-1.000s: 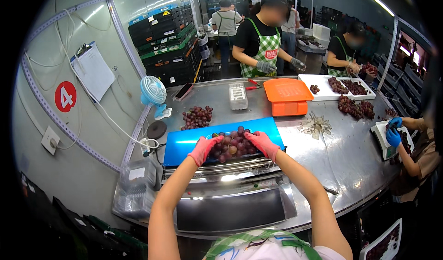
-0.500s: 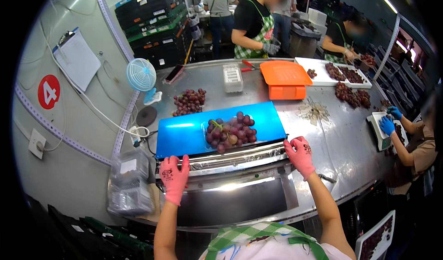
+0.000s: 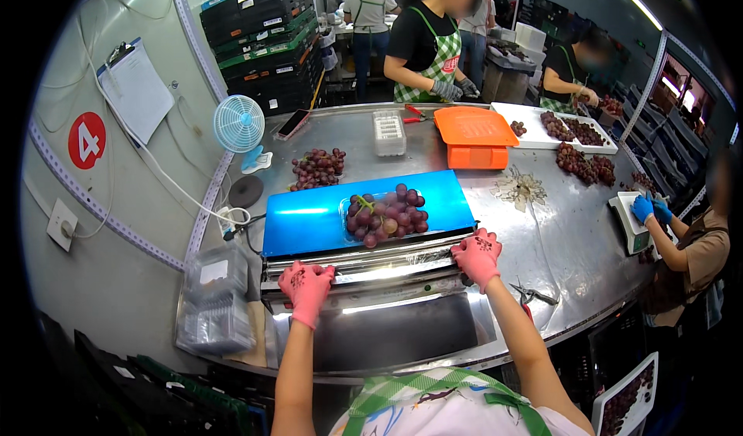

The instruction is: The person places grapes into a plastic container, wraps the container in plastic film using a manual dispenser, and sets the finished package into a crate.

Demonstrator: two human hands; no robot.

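A bunch of dark red grapes [image 3: 379,221] sits in a clear plastic tray [image 3: 433,221] on the blue plate [image 3: 306,223] of a film-wrapping machine. Along the plate's near side runs a shiny roll of clear plastic film [image 3: 371,262]. My left hand [image 3: 307,287], in a pink glove, is closed with its fingertips pinching at the film's near edge on the left. On the right, my right hand [image 3: 477,256], also pink-gloved, pinches the film edge with curled fingers. Between the two hands the edge stretches roughly straight. The machine's dark flat panel [image 3: 391,331] lies below my hands.
More grapes [image 3: 317,169] lie behind the plate, near a small blue fan [image 3: 239,124]. An orange scale [image 3: 477,136] and a clear box [image 3: 389,133] stand at the back. Stacked clear trays [image 3: 217,300] are at left, shears [image 3: 534,294] at right. A blue-gloved co-worker uses a scale [image 3: 631,223].
Both hands have moved inward along the machine's front, closer together; the left also shifted slightly down. Their fingers have curled more tightly. The grapes and tray stay on the plate.
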